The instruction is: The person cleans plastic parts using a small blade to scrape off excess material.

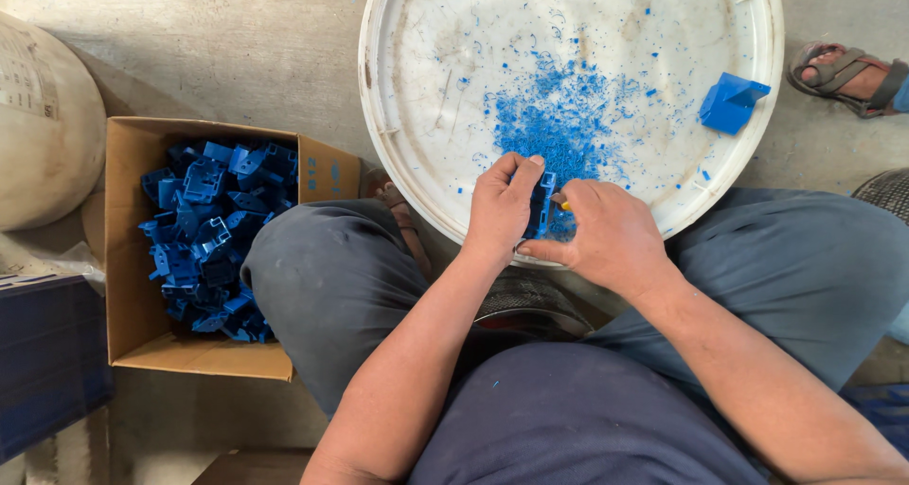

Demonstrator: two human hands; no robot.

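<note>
Fingers of the left hand (502,206) close around a small blue plastic part (541,204), held upright just below the middle of the frame. The right hand (611,234) meets it from the other side, thumb and fingers pinched on a small tool with a yellow tip (564,205) pressed against the part; what kind of tool, I cannot tell. Both hands hover over the near rim of a round white lid (426,87), which fills the upper centre of the frame. Blue shavings (559,116) lie scattered on it just beyond the hands. Another blue part (731,101) rests at the lid's upper right. At left, a cardboard box (133,258) on the floor holds a heap of blue parts (213,229). A sandalled foot (847,73) shows at the upper right.
</note>
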